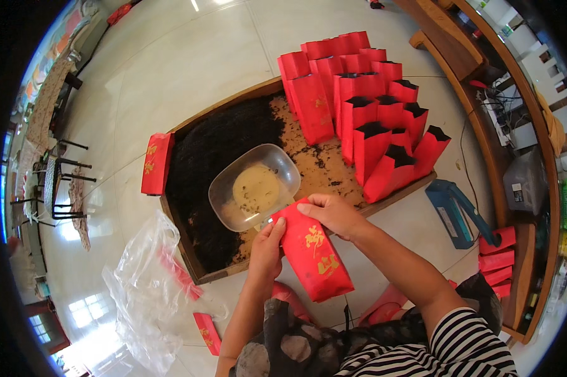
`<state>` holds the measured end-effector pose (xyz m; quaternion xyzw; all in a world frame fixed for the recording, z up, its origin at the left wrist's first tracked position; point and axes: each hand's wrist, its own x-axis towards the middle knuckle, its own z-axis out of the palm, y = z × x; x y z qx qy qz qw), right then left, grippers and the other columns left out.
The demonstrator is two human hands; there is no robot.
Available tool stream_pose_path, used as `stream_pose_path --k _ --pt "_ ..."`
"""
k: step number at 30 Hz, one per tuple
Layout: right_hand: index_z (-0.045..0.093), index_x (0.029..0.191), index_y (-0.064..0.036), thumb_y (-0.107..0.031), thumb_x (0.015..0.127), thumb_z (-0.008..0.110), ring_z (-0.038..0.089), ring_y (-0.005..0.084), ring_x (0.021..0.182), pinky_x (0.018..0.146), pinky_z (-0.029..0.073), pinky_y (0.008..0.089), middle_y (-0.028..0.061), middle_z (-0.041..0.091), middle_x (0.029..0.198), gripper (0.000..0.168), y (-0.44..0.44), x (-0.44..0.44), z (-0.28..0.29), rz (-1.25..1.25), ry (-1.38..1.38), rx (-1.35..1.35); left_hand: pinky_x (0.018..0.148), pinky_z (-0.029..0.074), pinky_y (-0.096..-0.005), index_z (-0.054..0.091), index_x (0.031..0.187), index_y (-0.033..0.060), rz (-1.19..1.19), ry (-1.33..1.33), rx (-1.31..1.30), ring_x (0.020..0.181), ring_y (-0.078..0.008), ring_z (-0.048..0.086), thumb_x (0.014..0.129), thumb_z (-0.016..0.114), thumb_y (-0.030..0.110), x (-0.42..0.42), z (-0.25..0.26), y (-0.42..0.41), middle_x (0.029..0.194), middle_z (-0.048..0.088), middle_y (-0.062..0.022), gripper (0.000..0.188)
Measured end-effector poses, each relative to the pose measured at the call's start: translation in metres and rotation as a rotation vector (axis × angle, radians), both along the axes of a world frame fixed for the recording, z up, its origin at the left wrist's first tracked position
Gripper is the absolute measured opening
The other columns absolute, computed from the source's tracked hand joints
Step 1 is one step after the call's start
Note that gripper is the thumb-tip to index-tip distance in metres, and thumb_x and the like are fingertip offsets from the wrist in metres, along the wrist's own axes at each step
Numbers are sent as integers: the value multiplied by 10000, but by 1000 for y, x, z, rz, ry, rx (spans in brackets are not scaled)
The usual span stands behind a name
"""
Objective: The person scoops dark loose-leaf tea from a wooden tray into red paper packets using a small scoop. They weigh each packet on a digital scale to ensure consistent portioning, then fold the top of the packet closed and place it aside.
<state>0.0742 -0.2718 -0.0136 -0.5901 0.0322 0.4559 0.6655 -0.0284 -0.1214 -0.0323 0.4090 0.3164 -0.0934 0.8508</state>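
Between both hands is a red paper bag [317, 257] with gold lettering, its base hanging towards me. My left hand [267, 247] pinches the upper left corner, thumb on the front. At the upper right corner, my right hand [335, 214] grips the rim with thumb and fingers. The bag's mouth looks pressed flat; what is inside is hidden. Just beyond the hands, a clear plastic pan [288, 165] holds a few dark crumbs over a pale round patch. Loose dark tea leaves [217, 129] are heaped in the left part of a shallow wooden tray [227, 273].
Several open red bags [314, 108] with dark contents stand at the tray's right. Another red bag [156, 165] stands by its left edge. A clear plastic sack [142, 282] lies at left. A blue hand sealer [453, 212] and wooden cabinet [472, 99] are at right.
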Motion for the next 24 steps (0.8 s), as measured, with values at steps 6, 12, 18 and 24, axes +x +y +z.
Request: stream_pose_path --k 6,12,18,24 --pt "616 901 -12 -187 893 627 526 36 690 606 448 218 -20 596 765 176 -16 19 23 185 -486 -62 750 486 -258 620 1019 57 8 -95 115 860 -97 591 960 527 241 -4 1 -2 953 633 -14 214" --pt "610 876 3 -157 868 640 522 54 696 634 450 243 1 600 736 163 -50 60 86 63 -839 -231 768 489 -278 619 1033 66 -59 -31 125 859 -119 603 957 529 225 -6 -4 -4 971 630 -26 198" --pt "590 881 -9 -95 858 646 495 34 693 611 420 230 -19 569 738 105 -80 92 127 -2 -954 -325 763 487 -273 620 1037 68 -113 -9 135 839 -119 601 952 535 223 -3 -9 -15 953 630 -23 196" --pt "568 828 -35 -193 812 652 596 315 678 610 462 385 129 610 742 179 -89 90 133 321 -1277 -467 724 496 -269 619 1019 79 -160 4 208 808 -119 610 948 531 210 -3 -12 -17 914 641 -24 173"
